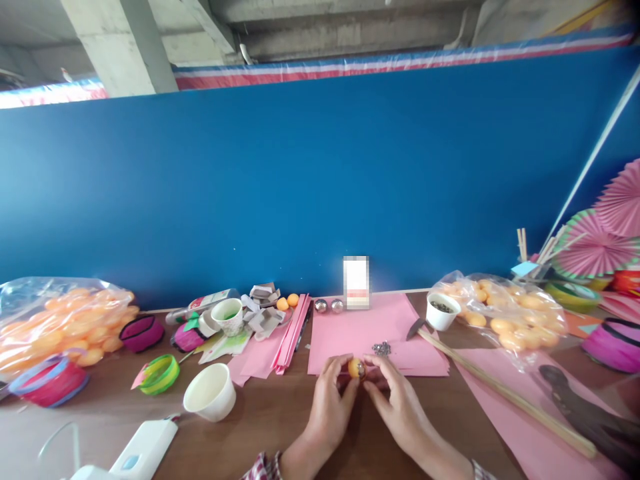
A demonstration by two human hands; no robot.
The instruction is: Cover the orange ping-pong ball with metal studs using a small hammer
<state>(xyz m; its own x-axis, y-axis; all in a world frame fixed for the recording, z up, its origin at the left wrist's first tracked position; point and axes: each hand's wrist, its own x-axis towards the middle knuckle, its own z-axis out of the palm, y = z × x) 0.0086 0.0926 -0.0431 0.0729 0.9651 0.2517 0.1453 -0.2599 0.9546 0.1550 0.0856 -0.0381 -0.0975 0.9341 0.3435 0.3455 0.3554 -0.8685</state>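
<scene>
My left hand (331,400) and my right hand (395,400) meet over the brown table, fingers pinched round a small orange ball (355,367) with a bit of metal on its right side. Both hands hold it just in front of a sheet of pink paper (360,330). A small heap of metal bits (381,348) lies on that paper, right behind my fingertips. Two silver half-balls (328,305) sit at the paper's far edge.
A white paper cup (211,392) and a white glue gun (137,453) lie to the left. Bags of orange balls (60,323) (500,310) stand at both sides. A hammer (495,383) with a long wooden handle lies to the right. Paper lanterns, fans and folded pink paper are scattered about.
</scene>
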